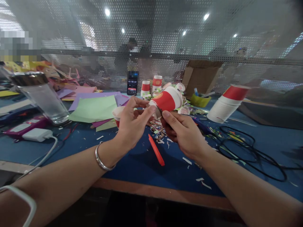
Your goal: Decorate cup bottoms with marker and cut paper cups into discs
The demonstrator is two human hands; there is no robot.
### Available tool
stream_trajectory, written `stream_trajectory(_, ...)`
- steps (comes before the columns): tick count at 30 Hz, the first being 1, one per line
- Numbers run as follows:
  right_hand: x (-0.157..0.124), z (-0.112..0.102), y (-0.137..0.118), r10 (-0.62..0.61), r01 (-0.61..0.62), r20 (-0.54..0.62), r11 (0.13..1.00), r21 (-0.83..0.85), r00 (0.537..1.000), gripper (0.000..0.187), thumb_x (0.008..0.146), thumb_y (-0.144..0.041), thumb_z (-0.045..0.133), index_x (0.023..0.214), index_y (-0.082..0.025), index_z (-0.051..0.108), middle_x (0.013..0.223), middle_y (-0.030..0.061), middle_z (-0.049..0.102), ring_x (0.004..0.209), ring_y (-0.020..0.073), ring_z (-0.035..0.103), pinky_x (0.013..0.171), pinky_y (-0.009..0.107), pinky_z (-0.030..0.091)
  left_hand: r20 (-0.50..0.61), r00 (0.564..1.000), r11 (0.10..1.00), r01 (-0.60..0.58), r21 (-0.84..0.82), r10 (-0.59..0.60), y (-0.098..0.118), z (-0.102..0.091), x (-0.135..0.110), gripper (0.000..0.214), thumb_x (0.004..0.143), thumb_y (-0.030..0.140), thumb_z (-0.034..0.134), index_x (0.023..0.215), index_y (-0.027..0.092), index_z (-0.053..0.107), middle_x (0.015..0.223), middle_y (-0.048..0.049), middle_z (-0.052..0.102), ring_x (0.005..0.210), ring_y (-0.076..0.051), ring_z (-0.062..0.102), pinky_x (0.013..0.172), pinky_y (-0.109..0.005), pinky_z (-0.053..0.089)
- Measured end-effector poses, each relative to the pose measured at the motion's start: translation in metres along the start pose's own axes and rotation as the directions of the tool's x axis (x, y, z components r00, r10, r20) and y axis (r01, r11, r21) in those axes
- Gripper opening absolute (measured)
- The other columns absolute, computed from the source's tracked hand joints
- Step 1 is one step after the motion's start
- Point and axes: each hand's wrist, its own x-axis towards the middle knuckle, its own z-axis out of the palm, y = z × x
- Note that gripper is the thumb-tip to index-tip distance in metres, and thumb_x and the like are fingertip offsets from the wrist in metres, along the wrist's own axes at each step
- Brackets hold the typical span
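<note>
Our two forearms reach out over the near edge of the blue table [142,164], the left one wearing a silver bracelet [101,157]. Our left hand [132,124] has its fingers closed around one end of a red and white paper cup [169,100], which lies on its side in the air just above the table. Our right hand [183,132] meets the cup from below, its fingers pinched on a thin dark tool [161,112] that touches the cup; we cannot tell what the tool is. A red pen [156,149] lies on the table between our wrists, among paper scraps. Behind our left hand stands a second cup [117,115], partly hidden. A glass jar [44,97] stands far left and a tilted cup stack [226,105] far right.
</note>
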Motion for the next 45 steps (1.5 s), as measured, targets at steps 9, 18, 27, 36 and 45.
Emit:
stream_trajectory(9,-0.002,-0.001,-0.002,-0.016,0.016,0.0,1.0,-0.016,1.0,0.047,0.095,-0.056,0.06,0.068,-0.018,0.052,0.058,-0.0065,0.036,0.048,0.0059,0.025,0.043,0.025,0.014,-0.036,0.996,0.996,-0.074,0.039,0.076,-0.003,0.003,-0.005,0.021,0.084,0.028,0.073,0.09,0.022,0.054,0.087,0.0009,0.065,0.074,-0.011,0.068,0.07,-0.026,0.062)
stream_trajectory(18,0.0,-0.001,-0.001,-0.014,0.013,-0.015,0.999,-0.05,1.0,0.047,0.094,-0.058,0.061,0.068,-0.019,0.052,0.058,-0.0062,0.036,0.048,0.0068,0.026,0.043,0.026,0.015,-0.057,0.998,1.0,-0.023,0.018,0.024,-0.004,0.005,-0.006,0.02,0.085,0.027,0.071,0.09,0.023,0.053,0.088,0.0013,0.064,0.072,-0.01,0.067,0.07,-0.026,0.064)
stream_trajectory(27,0.0,-0.002,0.002,-0.035,0.034,-0.005,0.99,-0.137,0.999,0.05,0.095,-0.061,0.056,0.068,-0.019,0.052,0.057,-0.0059,0.036,0.048,0.0076,0.028,0.043,0.026,0.018,-0.071,0.99,0.986,0.116,-0.12,-0.125,-0.001,0.009,-0.012,0.015,0.085,0.022,0.07,0.087,0.021,0.055,0.082,0.0021,0.064,0.071,-0.009,0.064,0.068,-0.024,0.064)
stream_trajectory(36,0.0,-0.001,0.001,-0.023,0.02,-0.021,0.991,-0.134,1.0,0.05,0.093,-0.062,0.058,0.068,-0.02,0.051,0.056,-0.0067,0.033,0.047,0.0077,0.026,0.042,0.026,0.017,-0.058,0.996,0.997,0.068,-0.04,-0.07,-0.005,0.006,-0.008,0.017,0.086,0.025,0.07,0.088,0.022,0.053,0.085,0.0019,0.063,0.07,-0.009,0.066,0.068,-0.025,0.063)
stream_trajectory(45,-0.001,0.001,-0.001,-0.001,0.0,-0.032,0.999,-0.041,1.0,0.05,0.09,-0.063,0.062,0.067,-0.02,0.05,0.055,-0.007,0.033,0.047,0.0076,0.026,0.042,0.026,0.016,-0.029,0.99,0.983,-0.131,0.126,0.135,-0.006,0.003,-0.002,0.025,0.085,0.027,0.07,0.105,0.022,0.056,0.102,-0.0055,0.066,0.088,-0.015,0.068,0.075,-0.028,0.061)
